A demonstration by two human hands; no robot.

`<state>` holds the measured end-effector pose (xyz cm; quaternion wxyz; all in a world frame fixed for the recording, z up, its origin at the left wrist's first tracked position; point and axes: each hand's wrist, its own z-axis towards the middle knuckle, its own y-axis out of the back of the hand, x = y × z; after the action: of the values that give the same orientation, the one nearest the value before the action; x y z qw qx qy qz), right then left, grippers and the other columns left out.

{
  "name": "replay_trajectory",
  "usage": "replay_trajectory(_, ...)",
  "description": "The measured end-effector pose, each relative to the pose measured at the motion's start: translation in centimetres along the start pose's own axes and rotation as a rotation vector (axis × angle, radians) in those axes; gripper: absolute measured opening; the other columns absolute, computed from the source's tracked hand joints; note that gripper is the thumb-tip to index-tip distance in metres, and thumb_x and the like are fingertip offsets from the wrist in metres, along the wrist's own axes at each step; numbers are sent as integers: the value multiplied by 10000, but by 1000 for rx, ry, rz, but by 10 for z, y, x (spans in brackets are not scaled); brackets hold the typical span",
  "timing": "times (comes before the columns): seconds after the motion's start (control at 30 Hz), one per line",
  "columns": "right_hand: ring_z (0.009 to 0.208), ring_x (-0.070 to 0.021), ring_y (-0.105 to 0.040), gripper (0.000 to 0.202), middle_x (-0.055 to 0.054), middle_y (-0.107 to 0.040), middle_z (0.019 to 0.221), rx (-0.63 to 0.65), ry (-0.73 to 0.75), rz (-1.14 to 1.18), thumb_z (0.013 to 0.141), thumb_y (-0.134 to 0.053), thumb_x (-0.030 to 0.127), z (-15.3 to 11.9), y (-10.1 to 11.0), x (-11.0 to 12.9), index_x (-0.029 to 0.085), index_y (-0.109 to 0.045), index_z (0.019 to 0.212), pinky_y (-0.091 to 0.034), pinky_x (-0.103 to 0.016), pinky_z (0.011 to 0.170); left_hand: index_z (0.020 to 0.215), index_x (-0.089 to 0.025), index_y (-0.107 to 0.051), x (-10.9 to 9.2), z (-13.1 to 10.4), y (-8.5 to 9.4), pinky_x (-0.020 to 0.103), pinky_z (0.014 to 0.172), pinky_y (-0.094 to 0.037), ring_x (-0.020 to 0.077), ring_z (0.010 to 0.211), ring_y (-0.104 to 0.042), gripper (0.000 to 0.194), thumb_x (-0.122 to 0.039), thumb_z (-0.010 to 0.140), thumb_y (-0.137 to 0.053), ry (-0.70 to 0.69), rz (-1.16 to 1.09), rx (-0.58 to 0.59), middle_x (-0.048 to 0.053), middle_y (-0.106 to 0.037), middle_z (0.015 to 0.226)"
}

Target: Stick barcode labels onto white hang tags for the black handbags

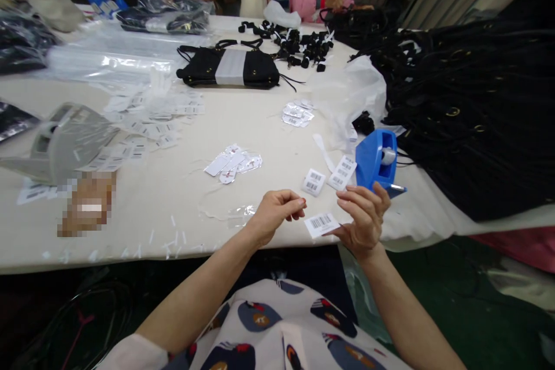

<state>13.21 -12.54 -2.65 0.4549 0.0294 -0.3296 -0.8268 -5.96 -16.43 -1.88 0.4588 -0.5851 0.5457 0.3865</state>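
Note:
My right hand (364,219) holds a white barcode label (321,224) by its edge, thumb underneath. A pen (396,188) sticks out beyond its fingers, seemingly also in that hand. My left hand (277,214) is closed in a pinch just left of the label; whatever lies between its fingertips, if anything, is too small to make out. Beyond my right fingers stands a blue tape dispenser (368,156). A strip of barcode labels (343,172) leans beside it, and a smaller barcode label piece (313,182) lies to its left.
Clear-wrapped hang tags (234,163) and another tag pile (298,113) lie mid-table. A black bag (260,69) with a white band sits behind. Black bags (477,104) heap at right. A grey tape dispenser (78,133) stands left. People are across the table.

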Motion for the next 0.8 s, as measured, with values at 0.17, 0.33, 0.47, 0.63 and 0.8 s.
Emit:
replay_trajectory(0.17, 953, -262, -578, 505, -35, -635, 902, 103, -67, 271, 678, -561, 620, -5, -21, 3, 269, -473, 1030, -330, -488, 938, 680, -115, -625, -15, -14, 4, 200, 496, -309, 72, 513, -461, 252, -357, 637, -678, 124, -199, 194, 8, -563, 564)
replay_trajectory(0.33, 967, -260, -565, 539, -43, -623, 904, 85, -15, 353, 720, -510, 631, -9, -27, 6, 267, -459, 1113, -346, -498, 930, 659, -106, -617, -15, -17, 6, 188, 452, -286, 53, 463, -425, 284, -368, 594, -708, 183, -242, 241, -10, -521, 523)
replay_trajectory(0.47, 936, -248, -575, 522, -36, -625, 899, 50, -21, 287, 726, -511, 623, -11, -24, 3, 270, -463, 1108, -347, -487, 926, 642, -114, -598, -14, -27, 12, 191, 441, -297, 64, 449, -460, 305, -404, 616, -691, 257, -264, 246, 17, -562, 534)
replay_trajectory(0.63, 910, -236, -590, 433, -22, -640, 880, 65, -5, 222, 742, -555, 540, -10, -25, 3, 278, -459, 1073, -348, -472, 923, 601, -116, -582, -8, -35, 14, 182, 430, -298, 62, 421, -465, 263, -334, 565, -726, 345, -338, 201, 18, -571, 503)
replay_trajectory(0.8, 896, -229, -598, 340, -20, -646, 853, 93, -21, 171, 768, -539, 499, -8, -27, 6, 273, -476, 1015, -358, -465, 908, 574, -126, -557, -6, -37, 18, 174, 409, -261, 57, 393, -439, 225, -277, 546, -722, 401, -397, 211, 0, -538, 460)
